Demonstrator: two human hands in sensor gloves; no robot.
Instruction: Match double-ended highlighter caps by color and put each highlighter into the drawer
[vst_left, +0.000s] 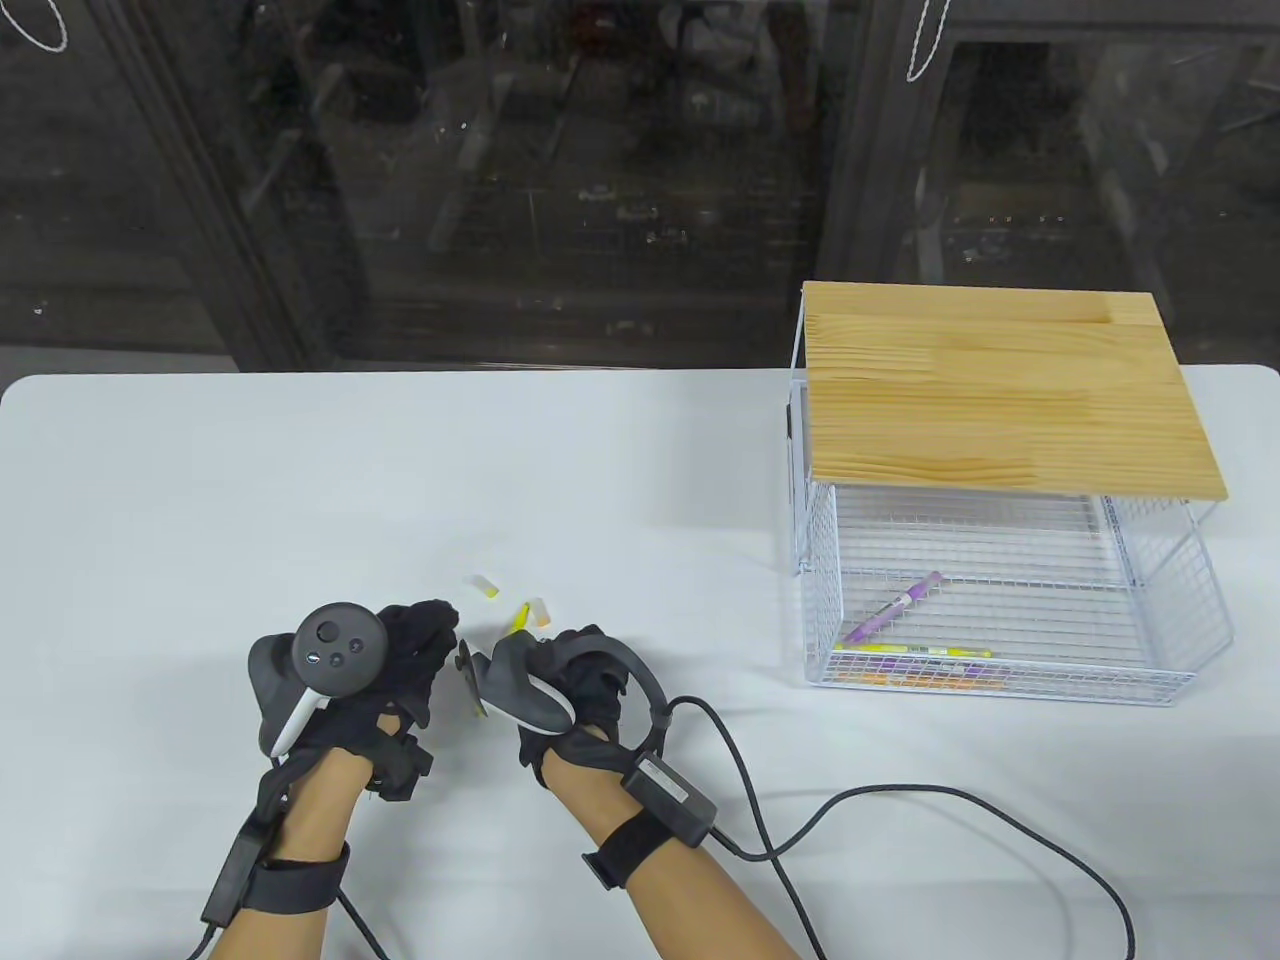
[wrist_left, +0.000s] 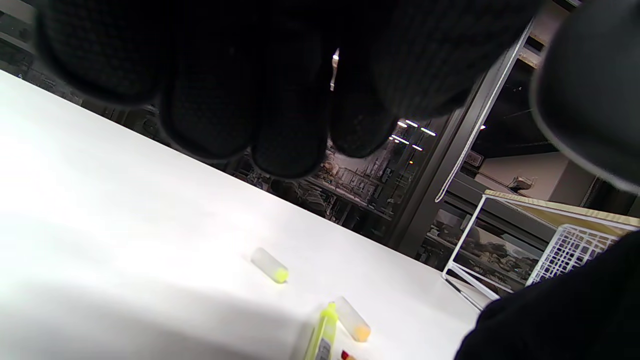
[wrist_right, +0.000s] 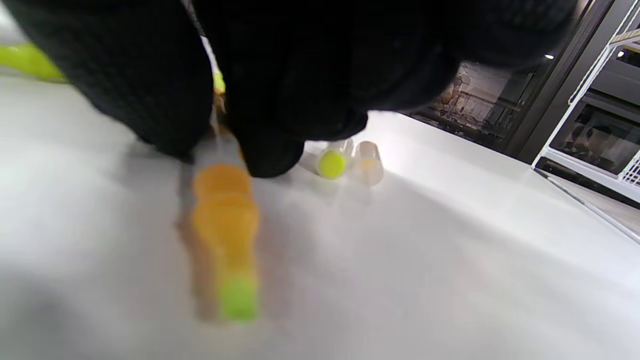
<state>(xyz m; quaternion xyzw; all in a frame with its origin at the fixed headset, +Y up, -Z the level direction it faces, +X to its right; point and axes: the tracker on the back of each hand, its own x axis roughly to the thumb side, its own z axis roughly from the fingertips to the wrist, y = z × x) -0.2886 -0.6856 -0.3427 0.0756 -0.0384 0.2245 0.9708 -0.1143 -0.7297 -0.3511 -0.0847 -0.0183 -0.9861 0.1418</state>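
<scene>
My right hand (vst_left: 572, 662) is low over the table, and its fingers (wrist_right: 270, 150) pinch a blurred orange highlighter (wrist_right: 223, 215) with a yellow-green near end. A yellow highlighter tip (vst_left: 518, 619) pokes out beyond that hand; in the left wrist view the yellow highlighter (wrist_left: 324, 334) lies on the table. Just beyond it lie two clear loose caps, one with a yellow end (vst_left: 483, 586) and one with an orange end (vst_left: 540, 610). My left hand (vst_left: 425, 640) hovers beside the right, its fingers (wrist_left: 285, 140) loosely curled with nothing seen in them.
At the right stands a white wire drawer (vst_left: 1010, 690) pulled out from under a wooden top (vst_left: 1000, 390). A purple (vst_left: 893, 607), a yellow (vst_left: 925, 651) and an orange highlighter (vst_left: 920, 682) lie in it. A black cable (vst_left: 900, 795) runs from my right wrist.
</scene>
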